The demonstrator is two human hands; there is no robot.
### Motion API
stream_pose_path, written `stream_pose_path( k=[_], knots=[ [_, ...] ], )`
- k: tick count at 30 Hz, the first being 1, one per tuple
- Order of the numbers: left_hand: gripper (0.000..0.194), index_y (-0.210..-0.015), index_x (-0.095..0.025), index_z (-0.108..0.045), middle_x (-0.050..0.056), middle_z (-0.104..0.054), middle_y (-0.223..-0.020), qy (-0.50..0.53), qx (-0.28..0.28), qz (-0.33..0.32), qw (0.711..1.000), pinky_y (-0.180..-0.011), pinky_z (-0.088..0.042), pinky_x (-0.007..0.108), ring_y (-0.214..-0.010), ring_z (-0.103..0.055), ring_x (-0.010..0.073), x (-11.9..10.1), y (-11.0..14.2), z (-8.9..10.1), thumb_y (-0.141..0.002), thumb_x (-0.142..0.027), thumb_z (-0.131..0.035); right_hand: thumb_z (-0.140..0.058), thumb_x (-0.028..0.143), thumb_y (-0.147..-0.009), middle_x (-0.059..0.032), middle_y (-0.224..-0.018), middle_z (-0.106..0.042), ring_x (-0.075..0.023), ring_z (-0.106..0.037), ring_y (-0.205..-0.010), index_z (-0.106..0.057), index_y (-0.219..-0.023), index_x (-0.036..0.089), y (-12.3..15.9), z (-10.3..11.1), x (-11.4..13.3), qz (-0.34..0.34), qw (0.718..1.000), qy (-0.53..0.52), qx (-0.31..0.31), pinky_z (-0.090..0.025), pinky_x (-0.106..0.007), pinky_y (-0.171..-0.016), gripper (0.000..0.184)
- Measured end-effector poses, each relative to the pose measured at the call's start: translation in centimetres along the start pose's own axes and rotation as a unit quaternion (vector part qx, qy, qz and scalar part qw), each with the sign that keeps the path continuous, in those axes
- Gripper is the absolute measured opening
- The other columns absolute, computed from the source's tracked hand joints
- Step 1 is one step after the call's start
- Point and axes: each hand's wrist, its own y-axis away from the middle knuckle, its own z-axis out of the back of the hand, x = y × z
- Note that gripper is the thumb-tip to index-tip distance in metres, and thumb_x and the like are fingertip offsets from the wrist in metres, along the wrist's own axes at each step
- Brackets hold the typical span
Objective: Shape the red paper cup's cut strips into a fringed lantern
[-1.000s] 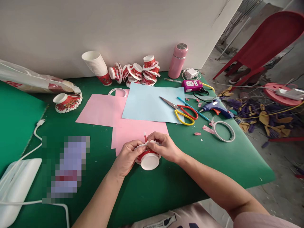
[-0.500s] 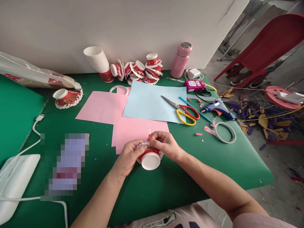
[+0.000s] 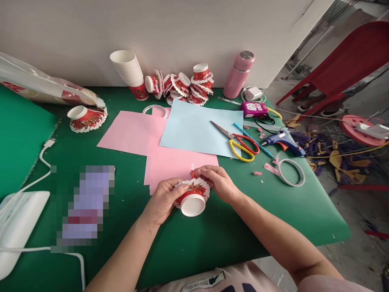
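Hands (image 3: 165, 198) farther apart at paper cup (image 3: 193, 205)

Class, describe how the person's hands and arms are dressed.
The left hand and right hand are bare, with no gloves, rings or watch showing. Both forearms are uncovered. A dusty-pink sleeve ends near the right elbow; any left sleeve is out of view.
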Motion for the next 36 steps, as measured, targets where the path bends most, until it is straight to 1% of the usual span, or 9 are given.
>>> stream_pose_path(
  k=[5,8,11,17,23,26,30,33,36],
  knots=[
    [0.024,-0.063,-0.012,-0.068,0.000,-0.059,-0.057,-0.004,0.006,-0.009,1.000,-0.051,-0.037,0.021,-0.054,-0.048,0.0085,0.0,0.0,0.0,-0.065,-0.035,-0.075,-0.067,0.037,-0.069,-0.0017,-0.073,-0.059,-0.0097,-0.049,-0.060,-0.059,-0.068,0.015,0.2,-0.2,-0.2,0.060,0.996,0.054,0.043,-0.039,-0.023,-0.056,0.024],
    [0.024,-0.065,-0.012,-0.069,0.000,-0.059,-0.058,0.005,0.016,-0.004,1.000,-0.050,-0.036,0.020,-0.053,-0.048,0.0079,0.0,0.0,0.0,-0.065,-0.035,-0.074,-0.066,0.035,-0.070,0.0000,-0.068,-0.055,-0.0082,-0.046,-0.055,-0.056,-0.066,0.015,0.3,-0.5,-0.7,0.082,0.994,0.067,0.030,-0.037,-0.023,-0.052,0.023],
    [0.023,-0.066,-0.012,-0.069,0.000,-0.060,-0.059,0.013,0.026,0.001,1.000,-0.050,-0.037,0.020,-0.054,-0.048,0.0077,0.0,0.0,0.0,-0.067,-0.035,-0.074,-0.066,0.036,-0.071,0.0004,-0.067,-0.054,-0.0080,-0.045,-0.055,-0.055,-0.066,0.015,0.4,-0.6,-0.7,0.096,0.993,0.073,0.019,-0.037,-0.022,-0.052,0.023],
    [0.022,-0.065,-0.012,-0.070,0.002,-0.065,-0.060,0.016,0.031,0.011,0.999,-0.054,-0.040,0.021,-0.056,-0.053,0.0099,-0.1,0.0,0.2,-0.068,-0.034,-0.073,-0.063,0.040,-0.075,-0.0003,-0.071,-0.056,-0.0099,-0.049,-0.062,-0.059,-0.076,0.016,0.6,-0.3,0.2,0.088,0.991,0.092,0.038,-0.041,-0.024,-0.058,0.025],
    [0.022,-0.073,-0.013,-0.073,0.005,-0.070,-0.067,-0.002,0.070,0.018,0.997,-0.060,-0.043,0.024,-0.061,-0.058,0.0129,-0.1,0.2,0.4,-0.072,-0.034,-0.070,-0.067,0.036,-0.072,0.0000,-0.071,-0.056,-0.0109,-0.049,-0.063,-0.059,-0.076,0.018,0.2,-0.3,-0.5,0.146,0.985,0.095,0.008,-0.041,-0.025,-0.057,0.020],
    [0.023,-0.075,-0.013,-0.073,0.006,-0.071,-0.070,-0.018,0.073,0.011,0.997,-0.063,-0.043,0.025,-0.065,-0.059,0.0142,0.0,0.2,0.4,-0.074,-0.035,-0.067,-0.065,0.029,-0.074,-0.0024,-0.077,-0.059,-0.0122,-0.052,-0.066,-0.060,-0.076,0.019,0.4,-0.5,-0.6,0.193,0.972,0.136,-0.018,-0.043,-0.025,-0.057,0.011],
    [0.024,-0.072,-0.012,-0.071,0.005,-0.068,-0.067,-0.031,0.060,0.012,0.998,-0.061,-0.042,0.025,-0.064,-0.056,0.0134,0.1,0.1,0.2,-0.074,-0.036,-0.067,-0.063,0.019,-0.075,-0.0050,-0.087,-0.062,-0.0129,-0.056,-0.071,-0.064,-0.076,0.019,0.8,-0.9,-0.3,0.275,0.937,0.212,-0.043,-0.045,-0.025,-0.057,0.001],
    [0.024,-0.068,-0.012,-0.069,0.003,-0.065,-0.064,-0.028,0.051,0.011,0.998,-0.059,-0.041,0.024,-0.062,-0.055,0.0127,0.1,0.2,0.2,-0.073,-0.036,-0.068,-0.062,0.015,-0.077,-0.0050,-0.087,-0.063,-0.0131,-0.058,-0.073,-0.066,-0.077,0.020,1.0,-1.0,-0.2,0.315,0.914,0.253,-0.044,-0.047,-0.025,-0.058,0.006],
    [0.025,-0.070,-0.012,-0.069,0.004,-0.065,-0.065,-0.017,0.049,0.014,0.999,-0.059,-0.041,0.024,-0.062,-0.055,0.0130,0.0,0.3,0.2,-0.071,-0.037,-0.069,-0.061,0.015,-0.078,-0.0053,-0.089,-0.063,-0.0135,-0.059,-0.075,-0.067,-0.080,0.020,1.0,-0.8,-0.2,0.339,0.898,0.281,-0.030,-0.048,-0.025,-0.059,0.008]
  ],
)
